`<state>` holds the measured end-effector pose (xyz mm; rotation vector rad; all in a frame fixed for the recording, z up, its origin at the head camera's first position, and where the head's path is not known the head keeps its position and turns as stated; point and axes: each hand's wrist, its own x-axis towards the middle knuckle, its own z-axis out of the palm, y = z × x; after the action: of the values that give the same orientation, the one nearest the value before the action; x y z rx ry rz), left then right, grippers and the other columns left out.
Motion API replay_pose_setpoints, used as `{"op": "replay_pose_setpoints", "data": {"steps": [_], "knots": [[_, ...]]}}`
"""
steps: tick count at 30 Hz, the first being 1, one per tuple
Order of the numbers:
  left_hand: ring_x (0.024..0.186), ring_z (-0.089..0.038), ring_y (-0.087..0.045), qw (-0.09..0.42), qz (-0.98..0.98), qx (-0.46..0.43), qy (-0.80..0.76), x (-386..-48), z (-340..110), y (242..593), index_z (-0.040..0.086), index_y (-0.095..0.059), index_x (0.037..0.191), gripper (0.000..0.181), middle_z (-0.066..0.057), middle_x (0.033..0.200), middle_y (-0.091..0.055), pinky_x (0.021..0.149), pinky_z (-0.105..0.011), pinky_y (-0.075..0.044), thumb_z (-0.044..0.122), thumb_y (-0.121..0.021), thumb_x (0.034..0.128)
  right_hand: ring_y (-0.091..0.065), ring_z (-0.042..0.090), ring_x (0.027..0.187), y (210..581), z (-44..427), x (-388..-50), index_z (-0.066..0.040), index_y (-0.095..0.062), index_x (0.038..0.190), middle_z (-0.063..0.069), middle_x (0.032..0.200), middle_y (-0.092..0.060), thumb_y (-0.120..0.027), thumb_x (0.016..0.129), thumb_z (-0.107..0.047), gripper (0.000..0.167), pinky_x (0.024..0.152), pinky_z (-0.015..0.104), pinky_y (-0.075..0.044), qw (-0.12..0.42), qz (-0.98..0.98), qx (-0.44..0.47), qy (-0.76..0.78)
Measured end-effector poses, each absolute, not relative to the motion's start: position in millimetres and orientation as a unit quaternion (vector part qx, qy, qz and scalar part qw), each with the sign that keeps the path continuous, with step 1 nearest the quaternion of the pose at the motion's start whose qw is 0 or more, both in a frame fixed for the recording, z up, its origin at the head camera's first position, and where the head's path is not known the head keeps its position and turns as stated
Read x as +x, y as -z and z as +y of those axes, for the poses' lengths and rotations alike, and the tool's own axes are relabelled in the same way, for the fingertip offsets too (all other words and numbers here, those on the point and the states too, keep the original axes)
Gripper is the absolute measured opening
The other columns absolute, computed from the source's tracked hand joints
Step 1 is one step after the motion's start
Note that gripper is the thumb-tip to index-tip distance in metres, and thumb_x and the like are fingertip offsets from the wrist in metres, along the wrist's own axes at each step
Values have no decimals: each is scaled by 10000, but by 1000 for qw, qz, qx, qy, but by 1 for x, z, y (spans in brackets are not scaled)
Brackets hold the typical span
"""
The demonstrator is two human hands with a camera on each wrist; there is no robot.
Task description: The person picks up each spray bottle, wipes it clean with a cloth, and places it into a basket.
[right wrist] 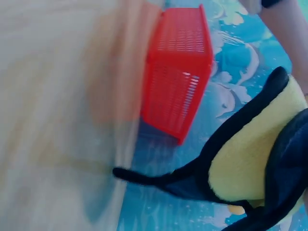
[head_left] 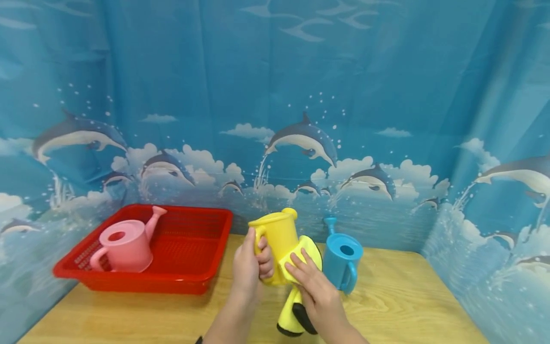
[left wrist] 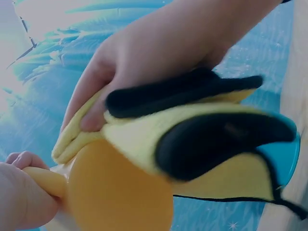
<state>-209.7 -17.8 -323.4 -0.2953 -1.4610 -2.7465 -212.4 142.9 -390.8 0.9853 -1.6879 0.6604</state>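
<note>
My left hand [head_left: 248, 265] grips the handle of a yellow watering can [head_left: 276, 234], which is tilted a little and raised above the table. The right hand [head_left: 319, 294] holds a yellow cloth with black edging [head_left: 290, 313] against the can's side, its fingers extended over it. Loose ends of that cloth hang below the palm. In the left wrist view, the cloth [left wrist: 139, 137] covers part of the can's wall [left wrist: 120, 187], and the right thumb is tucked by a fold. The right wrist view shows only the cloth [right wrist: 245, 161] at the right edge; the right fingers are hidden there.
Just behind the right hand, a blue watering can [head_left: 341, 258] stands on the wooden table [head_left: 399, 296]. A red perforated basket [head_left: 146, 283] at the left contains a pink watering can [head_left: 129, 251]. A dolphin-print curtain [head_left: 240, 95] borders the table's back and sides.
</note>
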Motion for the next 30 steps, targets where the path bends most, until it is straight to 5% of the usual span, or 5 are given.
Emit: {"op": "replay_pose_setpoints", "data": {"steps": [24, 30], "knots": [[402, -24, -182, -87, -491, -199, 844, -198, -2, 327, 164, -296, 731, 440, 102, 498, -215, 406, -186, -159, 445, -195, 1054, -491, 137, 1319, 342, 166, -237, -20, -612, 1261, 53, 1385, -556, -534, 975, -137, 319, 985, 135, -426, 531, -689, 341, -355], [393, -19, -185, -87, -488, -192, 847, -196, -3, 322, 167, -294, 713, 448, 105, 489, -220, 401, -179, -160, 434, -190, 1057, -456, 121, 1348, 337, 169, -234, -54, -584, 1308, 25, 1422, -519, -486, 999, -281, 396, 1060, 179, -374, 510, -696, 356, -358]]}}
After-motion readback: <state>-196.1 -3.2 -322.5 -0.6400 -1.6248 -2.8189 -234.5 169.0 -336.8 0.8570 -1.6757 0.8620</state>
